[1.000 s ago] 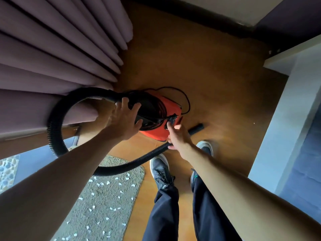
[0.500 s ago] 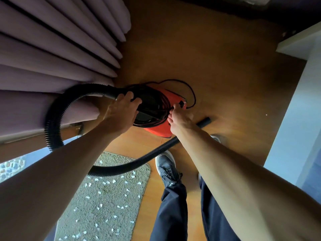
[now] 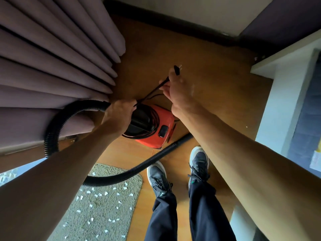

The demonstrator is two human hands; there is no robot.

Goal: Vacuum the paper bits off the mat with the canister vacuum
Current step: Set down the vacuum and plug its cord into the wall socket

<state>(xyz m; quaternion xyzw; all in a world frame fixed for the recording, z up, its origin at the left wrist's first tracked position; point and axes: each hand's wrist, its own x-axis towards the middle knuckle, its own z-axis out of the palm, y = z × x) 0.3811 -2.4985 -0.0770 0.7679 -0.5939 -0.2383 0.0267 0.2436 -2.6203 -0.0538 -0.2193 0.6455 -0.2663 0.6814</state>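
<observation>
Unwinding cord, head view: right hand (image 3: 177, 89) pinches the power cord (image 3: 152, 92) near its plug (image 3: 177, 70), cord running diagonally down-left to the canister vacuum (image 3: 156, 129) at frame centre; left hand (image 3: 118, 115) grips the vacuum's top. Mat (image 3: 104, 206) with paper bits (image 3: 97, 195) lies lower left.

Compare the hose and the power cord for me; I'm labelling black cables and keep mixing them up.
The hose is thick and ribbed; the power cord is thin and smooth. The hose loops slack from the vacuum over the mat; the cord runs taut from the left hand to the right hand. The hose ends in a plain tube, the cord in a plug. Both are black.
</observation>
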